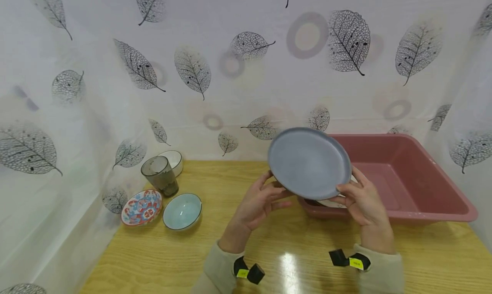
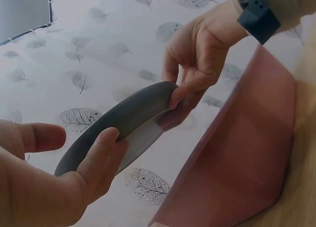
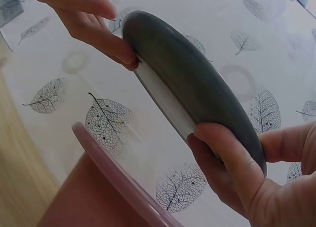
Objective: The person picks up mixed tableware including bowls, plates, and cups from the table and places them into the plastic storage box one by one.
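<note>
A round grey plate (image 1: 309, 163) is raised and tilted, its face toward the head camera. My right hand (image 1: 363, 200) grips its lower right rim, thumb over the face and fingers on the outside. At the lower left rim is my left hand (image 1: 259, 202), with the plate edge between its digits. The left wrist view shows the plate (image 2: 128, 111) nearly edge-on between both hands. Its dark outer side shows in the right wrist view, beside the right thumb. Behind the plate, partly hidden, a white patterned dish (image 1: 331, 203) lies at the near left corner of the pink basin (image 1: 426, 217).
On the table's left side stand a pale blue bowl (image 1: 182, 211), a red-and-blue patterned dish (image 1: 142, 207), a smoky glass (image 1: 160, 176) and a white bowl (image 1: 174, 159). A leaf-print curtain (image 1: 215, 72) hangs behind the wooden table (image 1: 153, 260).
</note>
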Available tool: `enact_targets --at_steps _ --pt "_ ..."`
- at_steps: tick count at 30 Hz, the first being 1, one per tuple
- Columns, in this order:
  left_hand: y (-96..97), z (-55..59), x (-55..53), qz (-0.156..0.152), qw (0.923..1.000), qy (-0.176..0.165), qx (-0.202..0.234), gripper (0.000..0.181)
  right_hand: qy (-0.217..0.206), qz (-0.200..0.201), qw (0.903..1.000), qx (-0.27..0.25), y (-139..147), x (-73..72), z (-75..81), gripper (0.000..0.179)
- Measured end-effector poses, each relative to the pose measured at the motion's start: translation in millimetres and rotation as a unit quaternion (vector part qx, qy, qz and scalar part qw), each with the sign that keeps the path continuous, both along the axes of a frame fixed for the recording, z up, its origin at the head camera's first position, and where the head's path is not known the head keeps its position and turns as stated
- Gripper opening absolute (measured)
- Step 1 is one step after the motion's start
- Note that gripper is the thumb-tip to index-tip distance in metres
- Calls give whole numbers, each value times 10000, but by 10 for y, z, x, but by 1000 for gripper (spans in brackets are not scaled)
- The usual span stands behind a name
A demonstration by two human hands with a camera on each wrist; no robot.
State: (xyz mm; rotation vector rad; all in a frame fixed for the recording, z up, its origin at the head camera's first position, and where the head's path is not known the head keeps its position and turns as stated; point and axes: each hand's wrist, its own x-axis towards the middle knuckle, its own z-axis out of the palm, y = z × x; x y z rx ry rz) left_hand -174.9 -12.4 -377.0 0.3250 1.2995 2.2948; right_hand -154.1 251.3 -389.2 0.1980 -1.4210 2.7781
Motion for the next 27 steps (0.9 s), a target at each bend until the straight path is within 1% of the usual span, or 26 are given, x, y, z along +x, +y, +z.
enact_targets --at_steps 3,8,11,13,15,18,21,23,25,27 --pt "3 0 -10 -63 10000 39 -14 65 -117 -59 9999 -18 64 14 0 86" --pt "19 -9 -14 -19 9999 -15 -125 62 -84 -61 9998 -192 156 24 -14 86" --pt "37 -27 -21 60 9998 -23 -207 61 -75 -111 9995 -294 193 27 -31 86" --pt "54 -45 -28 162 9993 39 -329 61 -95 -165 9993 -328 211 25 -42 87" --pt "76 -68 -34 326 9979 160 -544 58 -103 -204 9991 -356 227 22 -50 87" --pt "122 -109 -45 669 9920 362 -1011 53 -105 -246 9989 -387 248 15 -61 86" --pt "170 -162 -55 913 9815 581 -1580 48 -165 -292 9986 -399 277 13 -65 86" --pt "196 -209 -61 901 9746 709 -1923 46 -204 -327 9983 -437 295 14 -62 87" --pt "219 -247 -60 754 9699 821 -2166 45 -260 -386 9978 -478 318 14 -66 87" --pt "245 -282 -56 559 9675 917 -2289 45 -295 -438 9971 -544 341 12 -72 87"
